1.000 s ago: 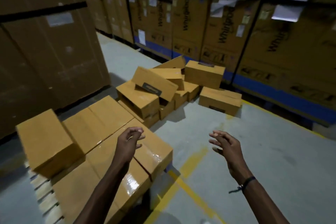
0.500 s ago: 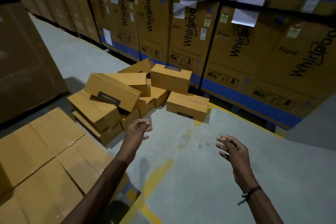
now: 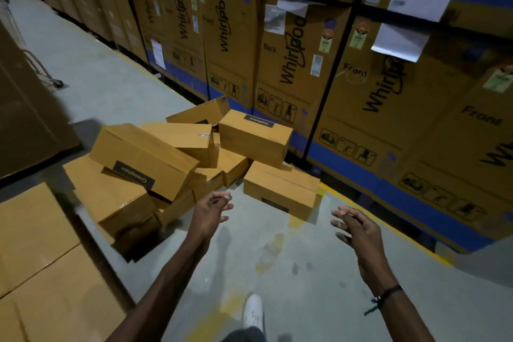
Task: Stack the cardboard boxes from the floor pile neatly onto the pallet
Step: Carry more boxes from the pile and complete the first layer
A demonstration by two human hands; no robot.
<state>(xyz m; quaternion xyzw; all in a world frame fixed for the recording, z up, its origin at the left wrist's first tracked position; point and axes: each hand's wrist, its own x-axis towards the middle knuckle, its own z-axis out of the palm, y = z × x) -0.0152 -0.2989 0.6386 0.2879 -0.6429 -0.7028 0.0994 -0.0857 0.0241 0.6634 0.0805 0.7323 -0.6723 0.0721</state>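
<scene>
Because both hands are free and held out in front, it looks like the person is getting ready to pick up a box. The left hand (image 3: pixel 211 212) has its fingers loosely curled and holds nothing. The right hand (image 3: pixel 356 228) has its fingers spread apart and also holds nothing. Neither hand touches a box.

The floor pile (image 3: pixel 177 164) lies just past the hands, in the middle of the grey floor (image 3: pixel 249 258). The boxes there are jumbled. Some lean on each other and some lie tipped, so it looks like they got dumped, not stacked. One single box (image 3: pixel 281 189) sits flat on the floor at the right side of the pile, between the two hands and a little farther away. It may be the easiest one to grab, since nothing rests on it.

The stacked boxes (image 3: pixel 41 258) at the near left lie flat and side by side. I think they sit on the pallet, but the pallet itself does not show.

All the boxes are closed, so I cannot tell what is inside them. Big tall cartons (image 3: pixel 291 64) stand in a row along the far right.
</scene>
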